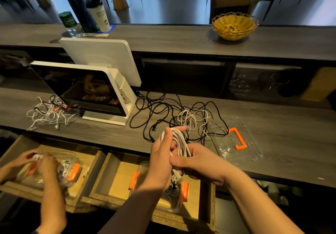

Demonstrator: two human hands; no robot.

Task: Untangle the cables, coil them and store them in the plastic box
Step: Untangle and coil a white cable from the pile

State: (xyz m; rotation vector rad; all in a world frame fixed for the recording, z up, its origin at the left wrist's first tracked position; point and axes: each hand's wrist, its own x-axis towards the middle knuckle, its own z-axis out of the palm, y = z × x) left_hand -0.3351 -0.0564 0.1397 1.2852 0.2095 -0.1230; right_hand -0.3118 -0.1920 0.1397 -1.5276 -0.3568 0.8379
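The left hand and the right hand both grasp a bundle of white cable, wound into loops and held just above the open plastic box in the drawer below the tabletop. The box already seems to hold some cables, so I judge the work partly done. Much is left: a black cable tangle with a thin white cable in it lies on the tabletop, beside the box's clear lid with its orange handle. Another white tangle lies left of the screen. The paper cup bears writing, too blurred to read.
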